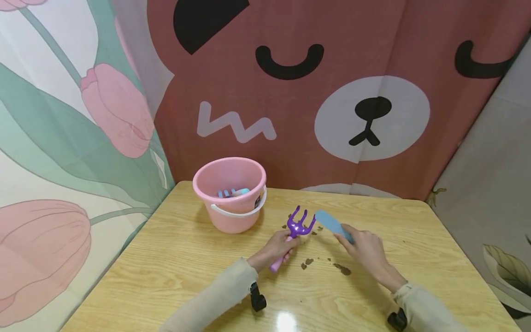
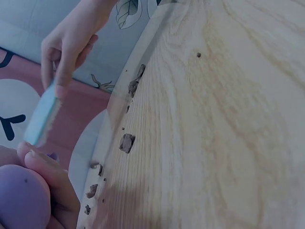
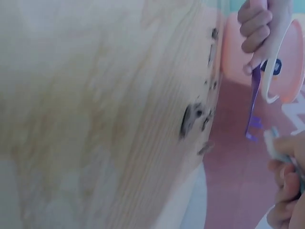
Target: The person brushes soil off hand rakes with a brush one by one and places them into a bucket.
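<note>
My left hand (image 1: 277,246) grips the pink handle of a small purple garden fork (image 1: 297,227), its three prongs pointing away from me above the table. In my right hand (image 1: 367,251) is a light blue brush (image 1: 330,222), pinched at its near end. Pale bristles line one side of the brush (image 2: 42,117) in the left wrist view. Its far tip is by the fork's right prong; whether they touch I cannot tell. Brown crumbs of dirt (image 1: 342,269) lie scattered on the wooden table (image 1: 199,286) beneath and between both hands.
Left of the fork, a pink bucket (image 1: 230,223) with a white handle stands near the table's back edge. Several blue-tipped tools (image 1: 226,193) lie inside it. A curtain with a bear print (image 1: 298,161) hangs behind the table, and a floral cloth (image 1: 116,115) hangs at left.
</note>
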Tool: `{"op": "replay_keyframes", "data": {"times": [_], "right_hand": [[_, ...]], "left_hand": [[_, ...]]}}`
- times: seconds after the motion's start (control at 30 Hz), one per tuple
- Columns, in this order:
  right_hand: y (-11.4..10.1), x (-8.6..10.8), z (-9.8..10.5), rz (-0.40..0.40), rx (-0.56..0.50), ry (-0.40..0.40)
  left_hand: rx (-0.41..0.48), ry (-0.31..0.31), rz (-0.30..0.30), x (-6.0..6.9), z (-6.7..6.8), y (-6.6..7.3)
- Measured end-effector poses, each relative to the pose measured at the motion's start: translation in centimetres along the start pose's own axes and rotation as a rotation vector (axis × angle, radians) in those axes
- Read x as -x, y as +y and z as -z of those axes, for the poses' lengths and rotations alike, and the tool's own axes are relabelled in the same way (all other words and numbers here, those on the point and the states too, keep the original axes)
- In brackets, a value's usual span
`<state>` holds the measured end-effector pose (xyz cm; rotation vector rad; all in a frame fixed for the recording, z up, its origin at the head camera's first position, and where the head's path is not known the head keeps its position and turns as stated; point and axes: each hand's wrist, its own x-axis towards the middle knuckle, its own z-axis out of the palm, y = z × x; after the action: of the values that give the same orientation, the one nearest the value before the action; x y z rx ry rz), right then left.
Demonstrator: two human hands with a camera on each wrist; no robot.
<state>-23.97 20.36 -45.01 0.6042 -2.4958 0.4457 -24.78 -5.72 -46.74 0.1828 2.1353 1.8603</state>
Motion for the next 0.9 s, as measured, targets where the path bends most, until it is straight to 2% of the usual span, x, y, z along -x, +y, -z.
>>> {"op": "replay_keyframes", "data": {"times": [0.13,0.27,0.4,0.53,0.9], "right_hand": [[-0.8,-0.2,-0.3,0.018,-0.061,-0.083],[-0.6,-0.2,-0.5,-0.019,-0.080,-0.190],[0.1,-0.3,-0.3,-0.072,-0.044,-0.181],[0.6,-0.3,0.1,-0.084,-0.022,-0.148],[0.6,0.3,0.6,-0.096,-0.031,-0.138]], "left_hand": [[-0.012,0.002,-0.005,0.1,-0.1,0.3],[-0.022,0.001,0.003,0.3,-0.2,0.4],[-0.024,-0.028,0.020,0.3,0.1,0.6],[-0.014,-0.051,0.022,0.3,0.4,0.7],[-0.005,0.008,0.011,0.0,1.0,1.2]]}}
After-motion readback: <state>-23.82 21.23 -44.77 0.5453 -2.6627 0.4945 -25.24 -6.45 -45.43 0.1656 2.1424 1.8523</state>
